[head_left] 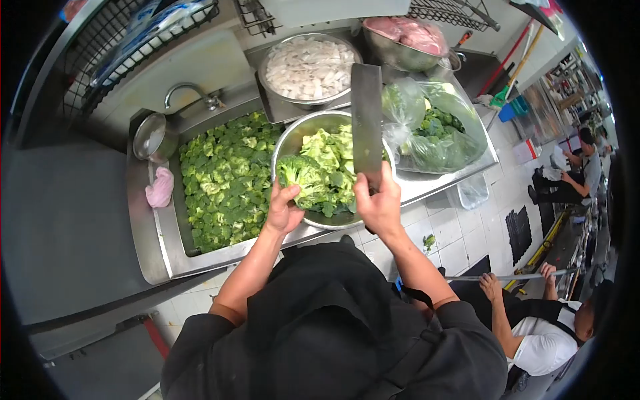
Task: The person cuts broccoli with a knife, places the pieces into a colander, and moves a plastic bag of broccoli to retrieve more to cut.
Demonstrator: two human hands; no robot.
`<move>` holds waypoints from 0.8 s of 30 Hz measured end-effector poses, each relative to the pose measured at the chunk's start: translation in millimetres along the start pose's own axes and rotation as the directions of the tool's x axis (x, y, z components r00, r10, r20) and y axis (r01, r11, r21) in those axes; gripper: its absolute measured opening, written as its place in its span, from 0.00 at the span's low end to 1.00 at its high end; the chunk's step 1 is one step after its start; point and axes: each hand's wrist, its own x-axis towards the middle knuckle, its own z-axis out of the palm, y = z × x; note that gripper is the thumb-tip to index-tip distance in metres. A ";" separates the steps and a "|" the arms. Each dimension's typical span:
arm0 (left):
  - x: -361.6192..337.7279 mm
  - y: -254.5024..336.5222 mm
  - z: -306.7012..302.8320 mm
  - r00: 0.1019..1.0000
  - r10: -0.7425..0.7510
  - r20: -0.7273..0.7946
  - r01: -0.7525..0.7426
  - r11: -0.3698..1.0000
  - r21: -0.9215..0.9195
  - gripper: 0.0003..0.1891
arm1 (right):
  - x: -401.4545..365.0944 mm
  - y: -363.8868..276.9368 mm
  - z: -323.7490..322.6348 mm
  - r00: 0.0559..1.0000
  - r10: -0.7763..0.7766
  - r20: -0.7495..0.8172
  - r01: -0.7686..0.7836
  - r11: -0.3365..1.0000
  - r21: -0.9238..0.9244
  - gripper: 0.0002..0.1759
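Note:
My left hand (285, 211) holds a large head of broccoli (298, 176) over the left side of a round metal bowl (281, 141). Pieces of broccoli and pale green stem (327, 155) lie inside this bowl. In my right hand (379, 203) is a cleaver (367, 120), its broad blade pointing up and away across the bowl's right side. To the left, the sink (175, 248) is filled with cut broccoli florets (230, 173). A clear plastic bag (460, 150) with more greens rests right of the bowl.
Behind stand a bowl of pale strips (310, 69) and a bowl of pink meat (408, 38). A small metal pot (155, 137) and a pink cloth (160, 187) sit by the sink, near the faucet (183, 87). Two other people (543, 337) are at the right.

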 end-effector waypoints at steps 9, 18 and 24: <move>-24.7 60.8 -27.4 0.969 0.129 -0.211 -0.078 0.969 0.233 0.36 | -19.7 -18.2 53.6 0.957 -0.066 0.281 0.097 0.991 -0.095 0.09; -45.5 177.5 -45.2 0.962 0.271 0.023 -0.167 0.523 0.836 0.38 | -7.7 -100.3 132.7 0.911 -0.408 0.058 0.396 0.906 0.146 0.08; -68.7 208.8 -78.2 0.955 0.296 -0.024 -0.141 0.523 0.841 0.36 | -16.0 -86.2 193.6 0.924 -0.262 0.279 0.277 0.961 -0.015 0.10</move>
